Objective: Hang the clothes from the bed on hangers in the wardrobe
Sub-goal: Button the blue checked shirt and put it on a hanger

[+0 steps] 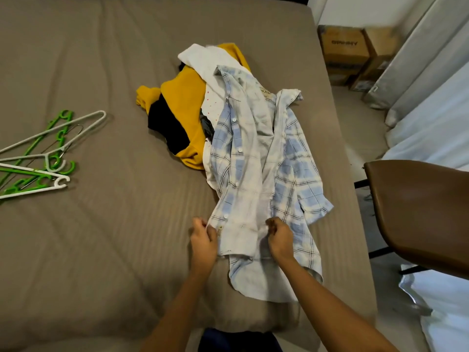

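Observation:
A light blue plaid shirt (256, 168) lies spread lengthwise on the grey-brown bed (106, 237), its front open and its collar at the far end. My left hand (203, 237) pinches the shirt's left front edge near the hem. My right hand (279, 237) grips the right front edge beside it. Behind the shirt lies a heap with a yellow and black top (182, 105) and a white garment (203, 59). Several green and white hangers (43, 153) lie tangled at the bed's left side. The wardrobe is out of view.
A brown chair (416, 212) stands close to the bed's right edge. Cardboard boxes (347, 54) sit on the floor at the back right. Pale curtains (431, 80) hang along the right side.

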